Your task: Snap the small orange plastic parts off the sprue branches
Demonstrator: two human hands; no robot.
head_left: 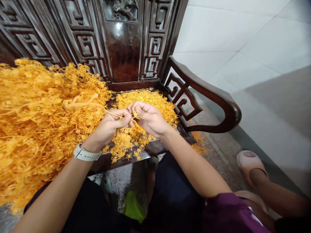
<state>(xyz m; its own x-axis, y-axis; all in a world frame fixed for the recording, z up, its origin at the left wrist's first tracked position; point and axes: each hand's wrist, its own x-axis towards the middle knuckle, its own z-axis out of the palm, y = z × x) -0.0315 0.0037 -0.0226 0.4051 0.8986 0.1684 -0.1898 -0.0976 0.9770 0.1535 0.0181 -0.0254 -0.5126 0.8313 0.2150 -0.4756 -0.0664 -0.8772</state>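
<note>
My left hand (113, 124), with a pale watch on its wrist, is closed on an orange plastic flower stem (114, 114). Close beside it, my right hand (149, 118) pinches small orange blossoms (136, 115) at the stem's tip; the fingertips of both hands nearly meet. Below them hangs a cluster of orange florets (122, 140) over the bench's front edge. Behind my right hand lies a heap of loose orange florets (145, 97) on the seat. A large pile of orange stems with florets (48, 106) rises to the left of my hands.
The dark carved wooden bench has a tall openwork back (123, 51) and a curved armrest (206, 84) on the right. Orange bits (200, 142) are scattered on the floor beyond it. Another person's foot in a pink slipper (251, 163) is at right. Something green (133, 207) lies below.
</note>
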